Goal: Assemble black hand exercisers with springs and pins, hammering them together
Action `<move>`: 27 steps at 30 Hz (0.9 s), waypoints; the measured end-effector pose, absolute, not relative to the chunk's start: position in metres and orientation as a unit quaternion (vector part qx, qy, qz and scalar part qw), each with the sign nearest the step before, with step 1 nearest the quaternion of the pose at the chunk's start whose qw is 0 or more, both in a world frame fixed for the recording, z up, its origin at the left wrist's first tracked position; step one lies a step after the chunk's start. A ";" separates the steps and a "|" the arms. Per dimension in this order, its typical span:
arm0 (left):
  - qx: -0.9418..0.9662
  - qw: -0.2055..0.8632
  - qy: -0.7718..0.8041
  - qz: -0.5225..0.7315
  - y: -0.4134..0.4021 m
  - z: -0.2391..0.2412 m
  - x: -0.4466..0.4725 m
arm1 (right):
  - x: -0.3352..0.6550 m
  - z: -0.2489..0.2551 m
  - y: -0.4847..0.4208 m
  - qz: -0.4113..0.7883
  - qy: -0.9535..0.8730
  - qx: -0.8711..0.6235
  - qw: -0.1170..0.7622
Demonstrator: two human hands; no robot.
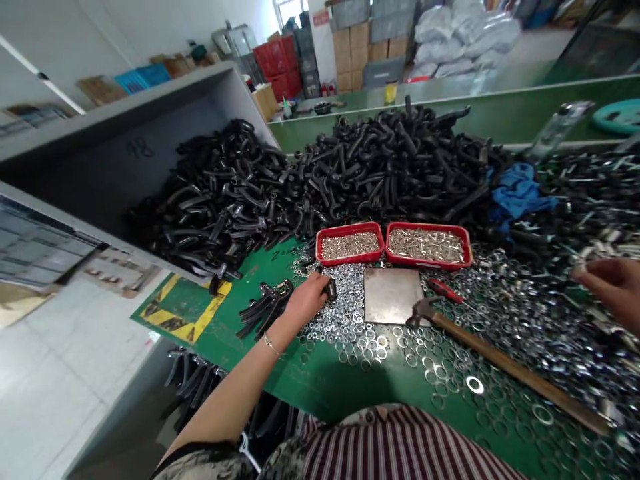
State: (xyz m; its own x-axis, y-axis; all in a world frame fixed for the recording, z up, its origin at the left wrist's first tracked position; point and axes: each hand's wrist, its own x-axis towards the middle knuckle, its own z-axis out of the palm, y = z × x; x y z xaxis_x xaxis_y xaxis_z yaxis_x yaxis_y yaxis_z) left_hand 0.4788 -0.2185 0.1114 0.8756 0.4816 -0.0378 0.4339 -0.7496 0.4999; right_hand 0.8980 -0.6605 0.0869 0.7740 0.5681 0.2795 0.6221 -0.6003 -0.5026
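Observation:
My left hand (309,297) reaches over the green table (330,387), fingers closed round a small dark part (331,289) at the edge of a heap of silver washers (350,320). A bundle of black curved parts (265,308) lies just left of that hand. My right hand (611,288) is at the right edge, fingers curled in a pinch over scattered metal pieces; what it holds is too small to make out. A square metal plate (393,295) lies between the hands. A wooden-handled hammer (505,363) lies beside the plate.
Two red trays (350,231) (429,228) of small silver parts sit behind the plate. A large pile of black curved parts (350,167) fills the back. A blue cloth (517,190) lies at the right. A grey partition (125,153) stands at the left.

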 end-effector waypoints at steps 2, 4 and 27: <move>0.962 0.152 0.228 -0.009 -0.225 0.099 0.485 | 0.864 0.102 -0.626 -0.034 -0.255 -0.909 0.328; 0.972 0.103 0.211 -0.027 -0.225 0.092 0.490 | 0.826 0.114 -0.589 0.029 -0.218 -0.883 0.416; 0.516 0.830 0.178 0.117 -0.296 0.092 0.582 | 0.711 0.095 -0.465 0.497 -0.101 -0.474 0.720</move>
State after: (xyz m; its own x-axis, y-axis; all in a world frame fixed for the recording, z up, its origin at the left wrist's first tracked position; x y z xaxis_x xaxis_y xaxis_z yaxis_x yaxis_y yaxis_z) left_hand 0.5825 -0.2958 0.0919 0.9088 0.3787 -0.1752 -0.0107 0.4409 0.8975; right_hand 0.7105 -0.4655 0.0948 0.4861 0.8111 -0.3254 -0.6195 0.0571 -0.7829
